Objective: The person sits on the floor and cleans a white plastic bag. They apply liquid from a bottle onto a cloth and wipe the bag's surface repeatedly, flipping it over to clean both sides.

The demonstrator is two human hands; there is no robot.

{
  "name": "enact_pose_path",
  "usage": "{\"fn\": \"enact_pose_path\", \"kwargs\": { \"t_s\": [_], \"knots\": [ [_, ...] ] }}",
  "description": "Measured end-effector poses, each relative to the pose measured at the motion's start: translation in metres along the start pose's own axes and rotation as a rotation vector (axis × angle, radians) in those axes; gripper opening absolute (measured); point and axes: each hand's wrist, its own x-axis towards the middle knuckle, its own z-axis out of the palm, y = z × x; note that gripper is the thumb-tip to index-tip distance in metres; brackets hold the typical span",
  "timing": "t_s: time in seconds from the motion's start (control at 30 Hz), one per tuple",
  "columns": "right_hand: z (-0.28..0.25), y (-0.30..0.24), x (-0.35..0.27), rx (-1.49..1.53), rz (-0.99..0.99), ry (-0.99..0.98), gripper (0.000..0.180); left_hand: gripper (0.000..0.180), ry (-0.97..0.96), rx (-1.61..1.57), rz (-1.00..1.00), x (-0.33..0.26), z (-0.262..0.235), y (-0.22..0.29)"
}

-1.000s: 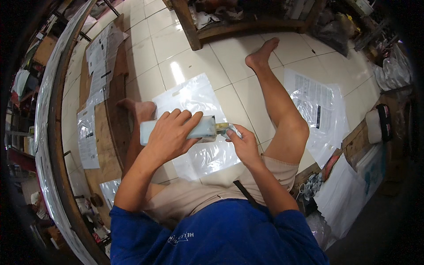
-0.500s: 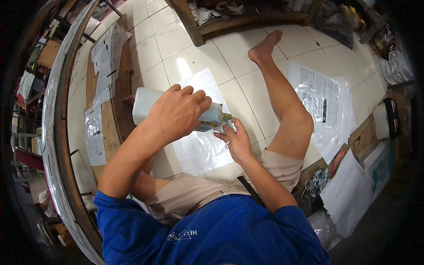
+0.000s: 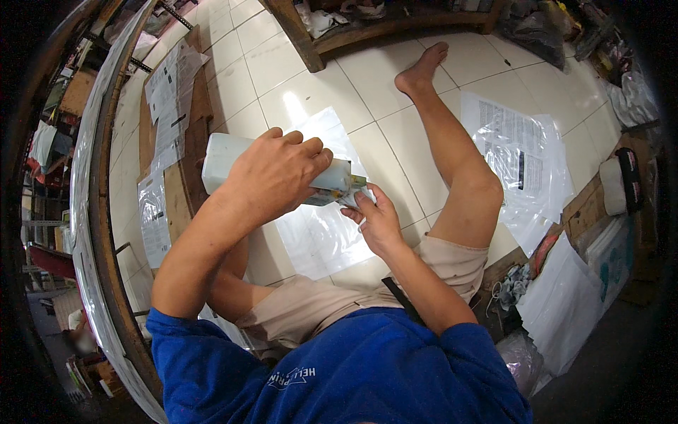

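Container [image 3: 224, 164], pale and box-shaped, is held tilted in the air over the left edge of a white plastic sheet [image 3: 326, 244], its narrow yellowish neck [image 3: 359, 181] pointing right and slightly down. The left hand [image 3: 279, 173] grasps it from above, knuckles up, fingers wrapped across the body near the neck end; its thumb is hidden. The right hand [image 3: 378, 219] pinches a crumpled pale piece [image 3: 366, 193] against the neck; whether that is cloth or paper, I cannot tell.

The white sheet lies on the tiled floor [image 3: 392, 159] between the person's legs, its near edge close to the beige shorts [image 3: 307, 304]. Left of it runs a brown board [image 3: 200, 99], with printed sheets [image 3: 168, 106] lying along its length, one reaching its left edge. Beyond the right leg [image 3: 459, 152], more printed plastic [image 3: 519, 152] is spread on the floor. Toward the floor's right edge sit a grey-and-black pouch [image 3: 616, 185] and, nearer the person, white sheets [image 3: 558, 304]. At the far edge stands a wooden frame [image 3: 300, 39].
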Motion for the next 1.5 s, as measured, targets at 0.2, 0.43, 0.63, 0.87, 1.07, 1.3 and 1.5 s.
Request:
{"fn": "enact_pose_path", "kwargs": {
  "t_s": [0.2, 0.43, 0.63, 0.87, 1.07, 1.3, 1.5],
  "knots": [
    [0.001, 0.004, 0.002, 0.010, 0.010, -0.019, 0.028, 0.046, -0.021, 0.002, 0.003, -0.002, -0.002, -0.001],
    [-0.003, 0.007, 0.004, 0.091, 0.091, -0.041, 0.026, 0.042, -0.026, 0.000, 0.016, -0.002, -0.005, 0.000],
    [-0.004, 0.010, 0.005, 0.141, 0.134, -0.058, 0.026, 0.029, -0.004, -0.001, 0.042, -0.001, -0.004, -0.001],
    [-0.005, 0.010, 0.007, 0.110, 0.133, -0.048, 0.028, 0.039, -0.009, 0.009, 0.045, 0.002, -0.003, -0.001],
    [-0.004, 0.009, 0.008, -0.085, 0.082, -0.047, 0.031, 0.041, -0.018, -0.012, 0.049, 0.002, 0.001, -0.002],
    [-0.007, 0.008, 0.009, -0.032, 0.110, -0.069, 0.029, 0.046, -0.038, -0.054, 0.033, 0.003, 0.003, -0.003],
    [-0.018, 0.001, 0.015, 0.054, 0.075, -0.048, 0.034, 0.052, 0.056, -0.280, -0.040, -0.003, 0.035, -0.022]
  ]
}}
